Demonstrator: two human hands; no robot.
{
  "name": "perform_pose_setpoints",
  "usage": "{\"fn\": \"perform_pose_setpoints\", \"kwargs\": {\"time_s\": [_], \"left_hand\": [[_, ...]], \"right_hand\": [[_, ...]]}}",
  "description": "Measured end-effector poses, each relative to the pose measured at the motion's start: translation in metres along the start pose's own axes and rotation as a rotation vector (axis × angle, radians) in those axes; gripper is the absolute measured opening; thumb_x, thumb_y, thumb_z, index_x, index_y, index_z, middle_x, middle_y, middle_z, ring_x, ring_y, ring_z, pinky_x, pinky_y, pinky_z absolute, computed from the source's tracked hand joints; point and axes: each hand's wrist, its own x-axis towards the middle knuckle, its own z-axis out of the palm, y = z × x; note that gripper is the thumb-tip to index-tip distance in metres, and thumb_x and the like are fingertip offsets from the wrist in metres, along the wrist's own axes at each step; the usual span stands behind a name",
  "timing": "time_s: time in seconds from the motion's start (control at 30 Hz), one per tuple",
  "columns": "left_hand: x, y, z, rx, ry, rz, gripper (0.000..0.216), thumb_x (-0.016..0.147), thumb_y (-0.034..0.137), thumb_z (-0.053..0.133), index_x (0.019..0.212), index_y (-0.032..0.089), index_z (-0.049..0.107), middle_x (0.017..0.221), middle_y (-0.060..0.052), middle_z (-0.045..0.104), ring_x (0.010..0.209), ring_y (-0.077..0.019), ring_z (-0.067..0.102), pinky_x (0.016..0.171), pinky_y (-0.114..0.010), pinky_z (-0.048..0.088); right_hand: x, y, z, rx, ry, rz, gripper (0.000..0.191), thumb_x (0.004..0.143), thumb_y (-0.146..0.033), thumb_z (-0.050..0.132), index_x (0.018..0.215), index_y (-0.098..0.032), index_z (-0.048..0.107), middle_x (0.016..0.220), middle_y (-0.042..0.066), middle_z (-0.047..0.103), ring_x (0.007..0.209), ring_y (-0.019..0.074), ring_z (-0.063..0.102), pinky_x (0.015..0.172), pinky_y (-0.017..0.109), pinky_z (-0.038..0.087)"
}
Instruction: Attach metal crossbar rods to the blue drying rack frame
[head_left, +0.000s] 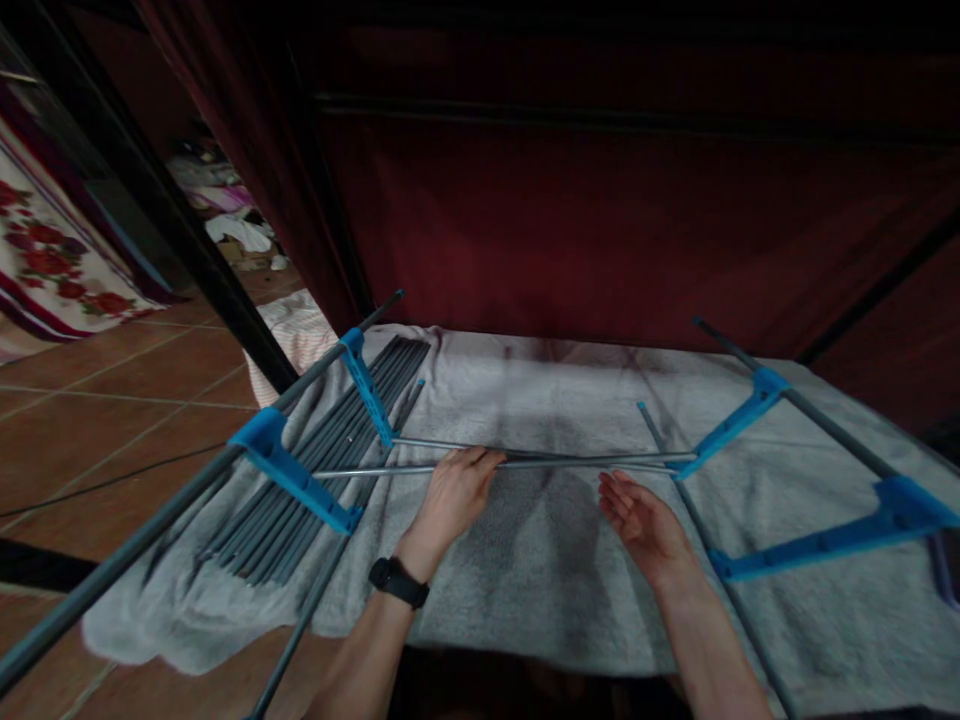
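A partly built rack of grey metal rods and blue plastic brackets lies over a grey towel [525, 560]. My left hand [454, 495], with a black watch on its wrist, curls its fingers over a thin grey crossbar rod [555, 461] that runs between the left blue bracket [296, 470] and the right blue bracket [724, 430]. Just below the same rod, my right hand [637, 520] is open with its palm up and holds nothing. A second thin rod lies just behind the first one.
A bundle of several loose grey rods [330, 460] rests on the towel at the left. Long grey side rails run down both sides. A dark red fabric wall [600, 220] stands behind. Brown tiled floor [90, 400] and scattered cloths lie to the left.
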Motion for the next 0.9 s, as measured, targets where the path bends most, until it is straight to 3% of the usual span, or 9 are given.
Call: {"fn": "perform_pose_setpoints", "kwargs": {"time_s": [0.2,0.47,0.67,0.9], "left_hand": [[0.000,0.005,0.010,0.029,-0.101,0.045,0.038,0.100,0.011,0.048,0.127,0.025,0.070,0.108,-0.006,0.074,0.099,-0.0215,0.069,0.097,-0.038,0.049],[0.001,0.007,0.021,0.030,-0.223,0.011,0.024,0.099,0.017,0.055,0.116,0.022,0.072,0.111,-0.007,0.075,0.102,-0.0230,0.071,0.096,-0.038,0.051],[-0.002,0.002,0.018,0.070,-0.329,-0.052,0.020,0.099,0.017,0.055,0.107,0.020,0.072,0.110,-0.009,0.076,0.099,-0.0232,0.073,0.092,-0.036,0.053],[-0.019,0.004,0.015,0.008,-0.320,-0.036,0.021,0.096,0.014,0.058,0.109,0.022,0.073,0.106,-0.007,0.077,0.099,-0.0232,0.074,0.089,-0.034,0.054]], "right_hand": [[0.002,0.000,-0.004,0.047,-0.020,-0.035,0.014,0.080,-0.013,0.066,0.092,-0.019,0.071,0.088,0.005,0.077,0.082,0.0173,0.074,0.077,0.030,0.065],[0.007,0.000,-0.014,0.076,0.150,-0.011,0.013,0.090,-0.009,0.062,0.085,-0.019,0.069,0.071,0.002,0.072,0.067,0.0142,0.071,0.067,0.024,0.064],[0.012,-0.012,-0.029,0.072,0.220,0.068,0.023,0.094,-0.004,0.051,0.084,-0.018,0.065,0.076,0.002,0.073,0.067,0.0122,0.071,0.068,0.023,0.064],[0.019,-0.010,-0.052,0.008,0.234,-0.002,0.018,0.091,-0.004,0.059,0.085,-0.020,0.065,0.083,0.001,0.072,0.072,0.0115,0.071,0.068,0.022,0.064]]}}
